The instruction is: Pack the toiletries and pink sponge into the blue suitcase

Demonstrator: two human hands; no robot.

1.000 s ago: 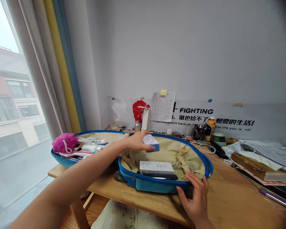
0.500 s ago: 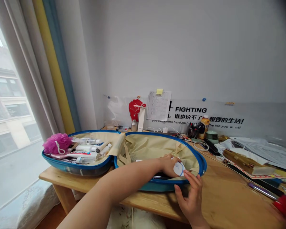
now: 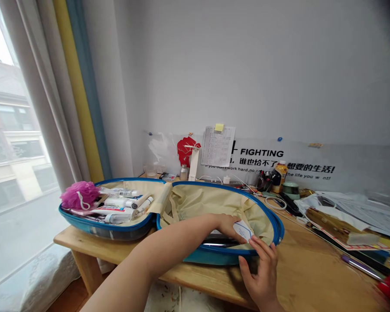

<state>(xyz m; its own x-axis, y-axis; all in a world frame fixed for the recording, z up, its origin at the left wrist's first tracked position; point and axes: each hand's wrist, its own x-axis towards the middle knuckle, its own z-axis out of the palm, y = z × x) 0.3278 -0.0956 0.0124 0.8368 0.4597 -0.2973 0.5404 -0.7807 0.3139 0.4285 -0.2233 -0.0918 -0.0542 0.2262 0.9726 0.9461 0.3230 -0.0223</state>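
Observation:
A small blue suitcase [image 3: 169, 184] lies open on the wooden desk [image 3: 312, 277]. My left hand [image 3: 227, 225] reaches into its right half and is closed on a small white and blue box [image 3: 243, 229], low against the beige lining near the front rim. My right hand [image 3: 263, 273] rests on the outside of that front rim, fingers spread, its fingertips close to the box. Dark flat items lie in the case under my left wrist. The left half holds a pink bath pouf [image 3: 79, 195] and several tubes and bottles [image 3: 123, 208].
Papers, a book and cables [image 3: 341, 216] crowd the desk's right side. A pen [image 3: 360, 266] lies near the right front. Bottles and small items [image 3: 279, 173] line the wall under a printed banner. A window and curtains [image 3: 68, 95] stand at the left.
My left hand carried the white and blue box from above the case's middle down into the right half's front right corner. My right hand stayed on the front rim.

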